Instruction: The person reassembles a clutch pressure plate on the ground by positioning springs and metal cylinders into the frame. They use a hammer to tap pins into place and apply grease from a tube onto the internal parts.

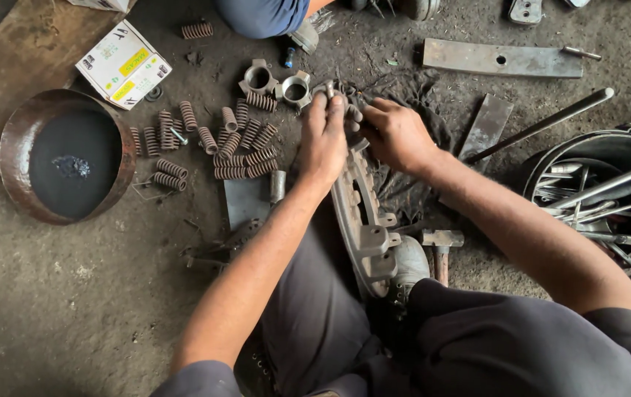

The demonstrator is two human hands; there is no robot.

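1. The left hand (323, 140) lies flat, fingers together, pressing the upper rim of a grey cast-metal ring-shaped housing (365, 228) stood on edge between the person's knees.
2. The right hand (396, 134) is curled tight on the same rim, just beside the left; what its fingers pinch cannot be told.
3. Under both hands lies a dark greasy cloth (411, 95).
4. Left of the left hand, rusty brown coil springs (238, 143) lie scattered, with two grey metal collars (275, 82) just ahead.
5. Further left sits a round rusted metal pan (65, 156).
6. Right of the right hand, a long steel rod (543, 123) and a black bucket of tools (610, 191).
7. A steel hammer (440, 246) lies near the housing.
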